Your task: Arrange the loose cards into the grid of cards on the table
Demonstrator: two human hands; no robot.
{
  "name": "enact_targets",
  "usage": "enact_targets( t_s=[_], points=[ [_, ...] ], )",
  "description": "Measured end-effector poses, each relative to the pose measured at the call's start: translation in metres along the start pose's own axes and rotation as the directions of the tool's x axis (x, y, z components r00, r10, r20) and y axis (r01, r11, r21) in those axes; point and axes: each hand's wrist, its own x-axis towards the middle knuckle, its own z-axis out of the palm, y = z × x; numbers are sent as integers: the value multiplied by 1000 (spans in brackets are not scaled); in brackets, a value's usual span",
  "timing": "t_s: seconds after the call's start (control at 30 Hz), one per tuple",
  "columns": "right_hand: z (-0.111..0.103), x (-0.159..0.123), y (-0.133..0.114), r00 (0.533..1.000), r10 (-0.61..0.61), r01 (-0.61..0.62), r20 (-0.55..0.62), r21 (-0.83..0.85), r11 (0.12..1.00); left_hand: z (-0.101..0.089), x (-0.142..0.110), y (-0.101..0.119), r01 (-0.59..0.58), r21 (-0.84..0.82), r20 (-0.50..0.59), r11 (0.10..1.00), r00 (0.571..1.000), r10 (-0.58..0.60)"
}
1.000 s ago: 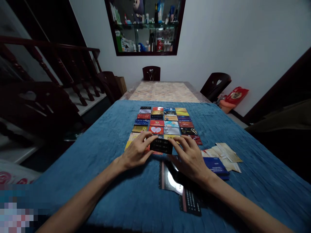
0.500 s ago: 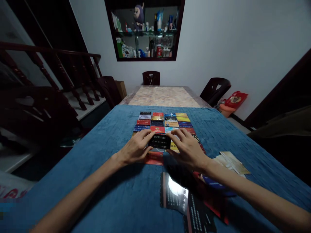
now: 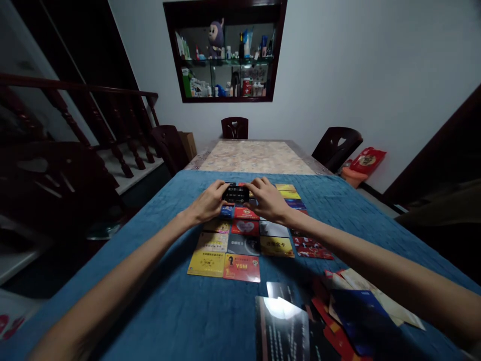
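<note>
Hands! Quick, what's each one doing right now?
Left hand: holding the black card by its left end.
Right hand: holding that card's right end.

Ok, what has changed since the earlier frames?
The left hand and right hand have carried the black card forward, toward the far rows of laid-out cards, leaving the red YSM card fully in view. Neither has let go; the laid-out cards stay in rows.

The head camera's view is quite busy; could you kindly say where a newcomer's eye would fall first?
Probably on the black card held between the left hand and the right hand, over the far rows of colourful cards on the blue cloth. Next, perhaps, comes the purple plush toy on the glass shelf of the wall cabinet.
</note>
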Motion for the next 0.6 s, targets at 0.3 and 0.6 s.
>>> enact_targets(
  t_s=[0.3, 0.6],
  points=[
    [27, 67, 17, 985, 85, -81, 148, -33, 996, 18, 34, -71, 104, 29, 54, 994, 993, -105],
    [72, 113, 42, 956, 171, -174, 240, -8, 985, 47, 63, -113, 293, 114, 159, 949, 938, -308]
  ],
)
